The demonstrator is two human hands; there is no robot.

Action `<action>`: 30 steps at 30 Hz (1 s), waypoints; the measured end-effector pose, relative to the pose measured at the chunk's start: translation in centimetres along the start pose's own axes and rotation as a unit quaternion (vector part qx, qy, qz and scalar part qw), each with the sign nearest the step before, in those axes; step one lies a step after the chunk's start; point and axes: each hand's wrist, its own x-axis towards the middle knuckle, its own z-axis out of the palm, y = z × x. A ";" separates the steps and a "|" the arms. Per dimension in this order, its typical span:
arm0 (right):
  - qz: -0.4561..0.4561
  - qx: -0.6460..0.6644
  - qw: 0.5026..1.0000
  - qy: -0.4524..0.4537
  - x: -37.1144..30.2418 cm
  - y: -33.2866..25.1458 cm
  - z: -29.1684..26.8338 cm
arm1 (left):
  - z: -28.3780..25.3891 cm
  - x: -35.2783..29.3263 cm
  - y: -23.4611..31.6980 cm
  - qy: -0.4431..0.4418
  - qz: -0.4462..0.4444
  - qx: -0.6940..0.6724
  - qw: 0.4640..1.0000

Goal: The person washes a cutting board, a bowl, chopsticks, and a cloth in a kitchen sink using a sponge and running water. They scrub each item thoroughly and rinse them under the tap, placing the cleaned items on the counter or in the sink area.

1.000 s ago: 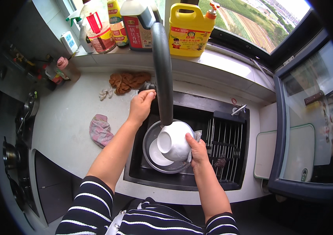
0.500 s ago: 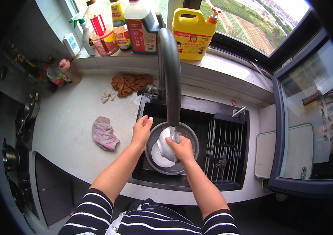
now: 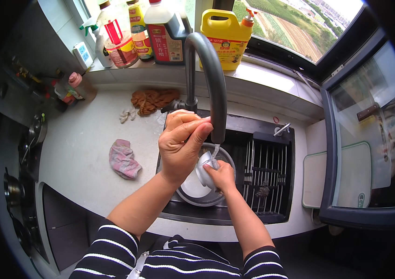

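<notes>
My left hand [image 3: 181, 144] is raised to the black gooseneck faucet [image 3: 217, 100], its fingers and thumb closed against the side of the spout near the outlet. In my right hand [image 3: 222, 177] is a white bowl [image 3: 202, 172], tilted on its side under the spout. Water [image 3: 215, 150] runs from the outlet onto the bowl and my right fingers. Below them, a round grey basin [image 3: 203, 203] stands in the black sink [image 3: 193, 215]. Another white dish [image 3: 192, 188] lies in the basin, partly hidden by the bowl and my left wrist.
A metal drying rack [image 3: 265, 179] with a dark scrubber covers the sink's right side. On the left counter lie a pink cloth [image 3: 124, 159] and a brown rag [image 3: 153, 101]. Several bottles and a yellow jug [image 3: 224, 39] line the sill. An open window [image 3: 369, 139] juts out at right.
My left hand has risen from beside the basin to the faucet and closed on its spout. The spout has swung right. My right hand has moved slightly right, turning the bowl.
</notes>
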 end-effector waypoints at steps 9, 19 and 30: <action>-0.083 -0.112 0.990 0.006 0.0 -1.4 -1.8 | 0.1 -8.0 -7.0 0.060 -0.382 -0.036 0.921; -0.390 -0.383 0.834 -0.080 -2.3 8.1 0.4 | -3.6 -15.1 -11.2 -0.075 -0.748 -0.064 0.656; -0.212 -0.047 0.966 -0.143 -5.0 5.0 4.7 | -2.8 -19.9 -12.4 0.017 -0.692 -0.032 0.721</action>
